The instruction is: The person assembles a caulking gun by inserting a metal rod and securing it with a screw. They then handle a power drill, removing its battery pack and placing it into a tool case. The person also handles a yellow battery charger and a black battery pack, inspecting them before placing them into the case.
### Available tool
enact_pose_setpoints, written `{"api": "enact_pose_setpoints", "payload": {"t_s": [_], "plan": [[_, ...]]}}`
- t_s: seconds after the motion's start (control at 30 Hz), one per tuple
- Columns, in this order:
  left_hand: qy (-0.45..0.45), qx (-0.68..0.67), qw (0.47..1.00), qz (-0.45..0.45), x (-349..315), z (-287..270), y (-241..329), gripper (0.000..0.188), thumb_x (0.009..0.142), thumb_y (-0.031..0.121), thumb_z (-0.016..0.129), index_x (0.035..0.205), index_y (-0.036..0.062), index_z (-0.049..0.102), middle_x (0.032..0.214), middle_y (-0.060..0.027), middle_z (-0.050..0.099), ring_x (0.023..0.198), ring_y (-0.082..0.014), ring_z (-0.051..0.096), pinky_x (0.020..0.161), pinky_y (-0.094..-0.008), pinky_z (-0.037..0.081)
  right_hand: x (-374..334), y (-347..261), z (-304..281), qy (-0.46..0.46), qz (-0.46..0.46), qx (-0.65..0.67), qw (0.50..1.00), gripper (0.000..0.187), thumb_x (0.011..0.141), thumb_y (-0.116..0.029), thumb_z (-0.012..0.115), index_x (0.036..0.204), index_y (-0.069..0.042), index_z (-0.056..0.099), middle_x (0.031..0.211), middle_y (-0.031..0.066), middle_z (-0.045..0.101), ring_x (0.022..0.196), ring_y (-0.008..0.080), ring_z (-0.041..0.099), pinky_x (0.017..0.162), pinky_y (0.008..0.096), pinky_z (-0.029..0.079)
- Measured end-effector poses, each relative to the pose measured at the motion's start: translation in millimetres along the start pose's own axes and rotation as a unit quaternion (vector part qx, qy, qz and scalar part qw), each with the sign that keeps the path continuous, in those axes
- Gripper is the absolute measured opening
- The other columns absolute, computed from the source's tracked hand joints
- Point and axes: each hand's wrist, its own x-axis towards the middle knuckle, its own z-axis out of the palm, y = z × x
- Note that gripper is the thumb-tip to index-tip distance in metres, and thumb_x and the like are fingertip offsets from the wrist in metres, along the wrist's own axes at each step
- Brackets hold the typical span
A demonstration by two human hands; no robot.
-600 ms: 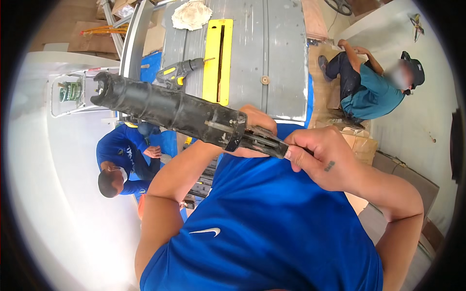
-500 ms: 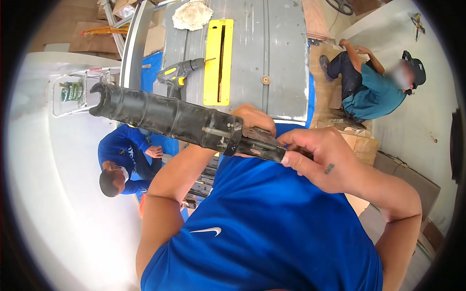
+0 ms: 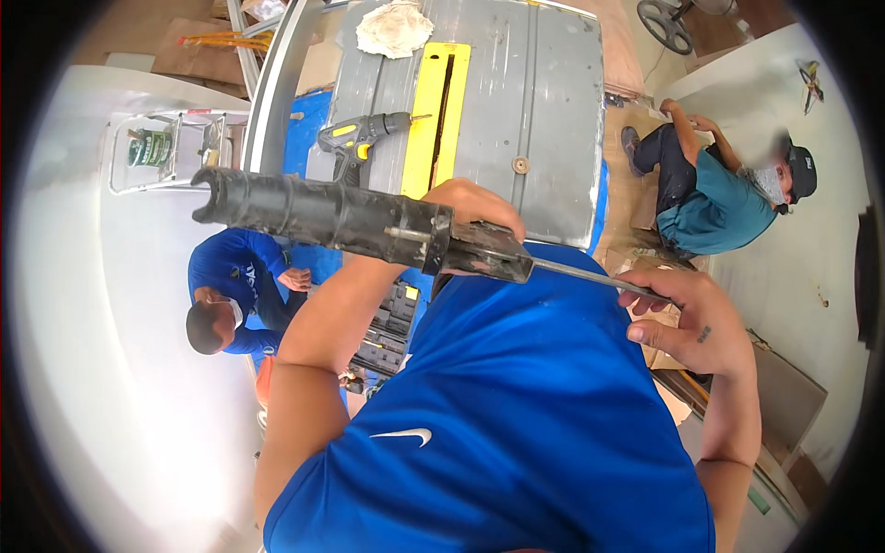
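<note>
In front of my chest, a worn black caulking gun [image 3: 323, 217] lies nearly level, its notched front end toward the left. My left hand [image 3: 475, 205] is on the far side of the gun's back part, wrapped round it; most of its fingers are hidden behind the tool. A thin metal rod [image 3: 581, 274] sticks out of the gun's back end toward the right. My right hand [image 3: 687, 313] has its fingers curled on the outer end of that rod, with the thumb held a little apart below.
Ahead is a grey table saw [image 3: 553, 120] with a yellow insert [image 3: 415, 157], a cordless drill [image 3: 355, 143] and a crumpled cloth [image 3: 395, 28]. A person in blue [image 3: 235, 276] is low at left, near a toolbox [image 3: 392, 318]. Another person in teal [image 3: 714, 207] crouches at right.
My right hand has moved right, away from the gun's back end. The rod now shows at length between the gun and my right hand. The view has shifted slightly.
</note>
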Motion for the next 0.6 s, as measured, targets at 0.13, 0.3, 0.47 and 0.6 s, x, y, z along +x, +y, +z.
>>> {"api": "enact_pose_setpoints", "payload": {"t_s": [0.13,0.3,0.47,0.6], "plan": [[-0.006,0.021,0.999,-0.032,4,-5,4,0.025,0.071,0.011,0.085,0.092,0.0042,0.073,0.088,-0.0095,0.074,0.08,-0.0242,0.073,0.075,-0.0311,0.057,1,15,12,0.101,-0.061,0.035,0.992,0.033,0.09,-0.009,0.076,0.121,0.0,0.073,0.089,0.0095,0.073,0.077,0.0163,0.066,0.068,0.0308,0.051],[-0.011,0.057,0.997,-0.047,7,-1,9,0.024,0.074,0.012,0.085,0.092,0.004,0.071,0.087,-0.008,0.073,0.078,-0.0225,0.072,0.074,-0.0311,0.057,7,26,12,0.152,-0.07,-0.044,0.985,0.022,0.091,-0.001,0.07,0.112,0.001,0.074,0.081,0.01,0.068,0.069,0.0178,0.064,0.063,0.0321,0.048],[0.032,-0.018,0.997,-0.074,1,12,5,0.023,0.075,0.012,0.084,0.093,0.0063,0.071,0.088,-0.0086,0.074,0.079,-0.0232,0.072,0.073,-0.0329,0.056,14,22,24,0.163,-0.083,-0.077,0.98,0.017,0.092,0.001,0.068,0.107,0.0,0.075,0.078,0.0112,0.065,0.067,0.0191,0.062,0.062,0.0339,0.047],[-0.046,0.114,0.986,-0.116,18,33,7,0.026,0.076,0.02,0.084,0.097,0.0094,0.073,0.09,-0.0099,0.075,0.081,-0.0294,0.073,0.074,-0.0364,0.057,30,2,47,0.138,-0.13,-0.085,0.978,0.017,0.091,0.001,0.068,0.107,0.0,0.075,0.082,0.0108,0.065,0.072,0.0198,0.063,0.063,0.0336,0.048]]}}
